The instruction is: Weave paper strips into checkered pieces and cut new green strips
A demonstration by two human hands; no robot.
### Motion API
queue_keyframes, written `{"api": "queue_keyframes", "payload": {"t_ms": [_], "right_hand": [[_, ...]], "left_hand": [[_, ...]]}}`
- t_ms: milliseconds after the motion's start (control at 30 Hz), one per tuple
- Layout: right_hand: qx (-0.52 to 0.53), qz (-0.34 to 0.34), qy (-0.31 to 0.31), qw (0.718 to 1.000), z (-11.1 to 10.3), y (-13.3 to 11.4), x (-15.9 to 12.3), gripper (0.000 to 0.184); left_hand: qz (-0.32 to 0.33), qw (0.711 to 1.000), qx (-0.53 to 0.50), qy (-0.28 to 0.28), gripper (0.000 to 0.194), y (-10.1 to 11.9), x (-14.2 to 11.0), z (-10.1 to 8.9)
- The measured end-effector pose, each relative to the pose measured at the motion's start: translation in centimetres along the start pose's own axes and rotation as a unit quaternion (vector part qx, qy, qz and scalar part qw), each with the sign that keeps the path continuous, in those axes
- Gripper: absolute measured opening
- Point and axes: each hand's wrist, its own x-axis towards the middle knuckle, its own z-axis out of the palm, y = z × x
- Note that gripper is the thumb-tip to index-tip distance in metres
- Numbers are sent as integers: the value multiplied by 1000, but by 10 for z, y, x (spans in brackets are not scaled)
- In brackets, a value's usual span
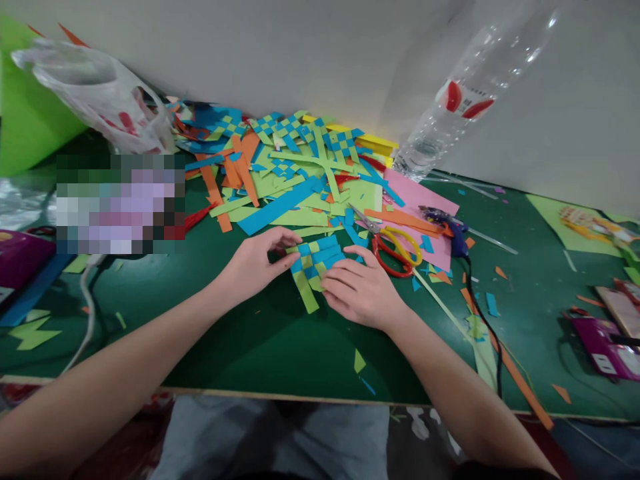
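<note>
- The left hand [253, 267] pinches the left edge of a small woven mat [316, 262] of blue and green paper strips, thumb on top and fingertips at the weave.
- The right hand [361, 290] lies flat on the mat's right and lower side, fingers [336, 283] spread and pressing it down onto the table [260, 340]; it grips nothing else.
- The mat lies on the green table between the two hands, near the middle, with loose green strip ends sticking out toward the person.
- Just right of the right hand lie scissors [395, 250] with red and yellow handles, on a pink sheet [425, 200].
- Behind the mat is a pile of strips [285, 173] in blue, green and orange, some already woven.
- Further right are a glue gun [450, 230] with its cord, and a clear bottle [465, 100] by the wall.
- A plastic bag [100, 93] sits far left.
</note>
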Motion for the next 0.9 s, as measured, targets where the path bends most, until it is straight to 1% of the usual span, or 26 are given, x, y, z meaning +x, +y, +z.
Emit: {"api": "queue_keyframes", "payload": {"t_ms": [133,300,333,400,500,533,633,700,800,900], "right_hand": [[17,14,-4,1000,2,0,-1,15],[17,-4,-15,1000,6,1,-2,15],[20,-7,-14,1000,7,2,-2,15],[25,-7,-13,1000,8,2,-2,16],[22,-7,-25,999,9,2,-1,17],[21,-8,-31,999,9,2,-1,17],[24,-6,-39,999,9,2,-1,18],[27,-4,-37,999,9,2,-1,17],[25,-3,-32,999,10,2,-1,17],[31,1,-36,999,10,2,-2,16]], "left_hand": [[8,1000,18,-20,29,1,1,0],[21,997,59,-46,33,5,1,0],[38,995,74,-47,34,6,1,1],[90,988,125,-32,33,7,-1,2],[169,960,223,2,28,7,-3,4],[187,952,243,3,26,7,-4,4],[233,941,246,-26,23,6,-5,5],[257,933,246,-51,27,5,-5,5],[277,919,270,-79,34,4,-5,5],[286,910,286,-92,34,4,-5,6]]}}
